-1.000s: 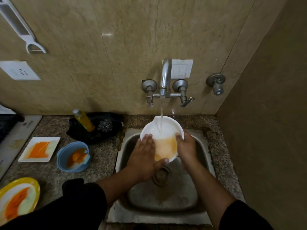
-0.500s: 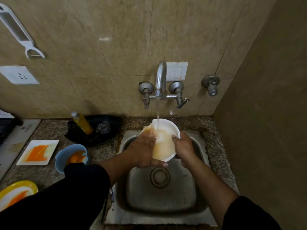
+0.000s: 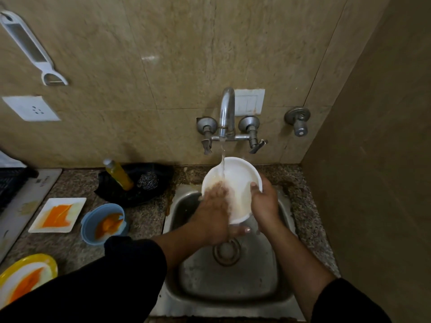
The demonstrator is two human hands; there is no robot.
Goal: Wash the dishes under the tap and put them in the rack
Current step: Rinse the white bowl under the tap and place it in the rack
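While rinsing under the wall tap (image 3: pixel 227 113), holding a white bowl (image 3: pixel 240 178) tilted above the steel sink (image 3: pixel 233 285), with the water stream (image 3: pixel 223 164) striking its inside. Gripping the bowl's right rim with the right hand (image 3: pixel 265 206), thumb hooked over the edge and fingers round the back. Rubbing the wet inside with the left hand (image 3: pixel 210 217) — fingers (image 3: pixel 217 190) laid fairly straight across the surface, blurred, thumb tucked below the lower rim.

Judged to be mid-wash on one dish: a faint brownish film where the water runs, most of the bowl white. Waiting to the left on the granite worktop (image 3: pixel 149 217): a blue bowl (image 3: pixel 86 235), a white square plate (image 3: pixel 77 206) and a yellow-rimmed plate (image 3: pixel 50 264), all streaked orange, with a soap bottle (image 3: pixel 120 177) and a steel scourer (image 3: pixel 147 181) in a black dish (image 3: pixel 130 197).

Calls next, most likely, for turning the bowl to flush off the film, tipping out the water, then carrying it to the rack — not plainly identifiable in view. Worth a firm hold: wet, smooth, probably slippery.
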